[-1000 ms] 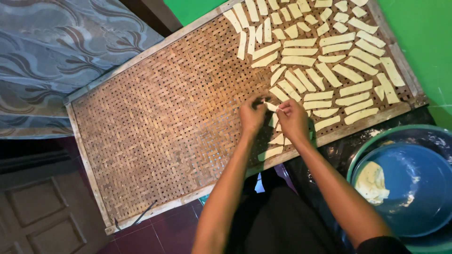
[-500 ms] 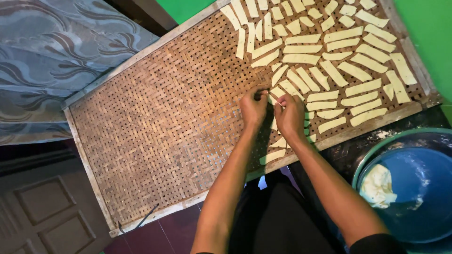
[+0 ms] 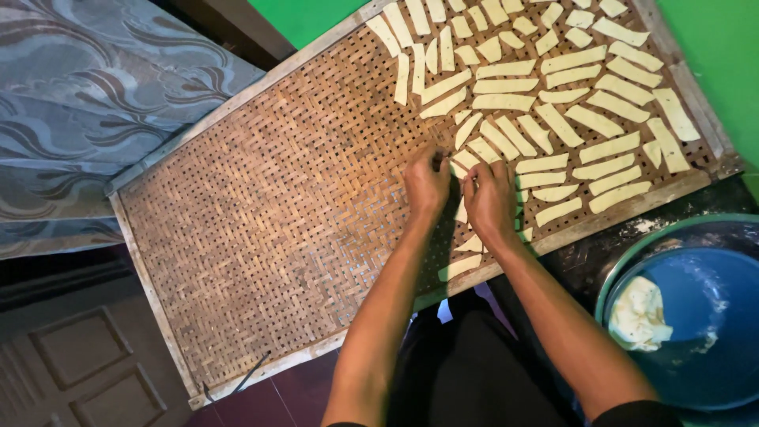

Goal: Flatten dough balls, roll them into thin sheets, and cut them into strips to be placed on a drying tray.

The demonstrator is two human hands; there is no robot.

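left hand [image 3: 427, 183] + right hand [image 3: 489, 202] fingers pinched on one pale dough strip [image 3: 458, 168] | neighbour strips just beside fingertips | risk: nudging them, tearing soft dough on woven bamboo tray [image 3: 261, 213]

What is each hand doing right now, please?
Left hand: fingers curled, resting on the woven tray; holding anything cannot be told.
Right hand: fingertips on a dough strip.
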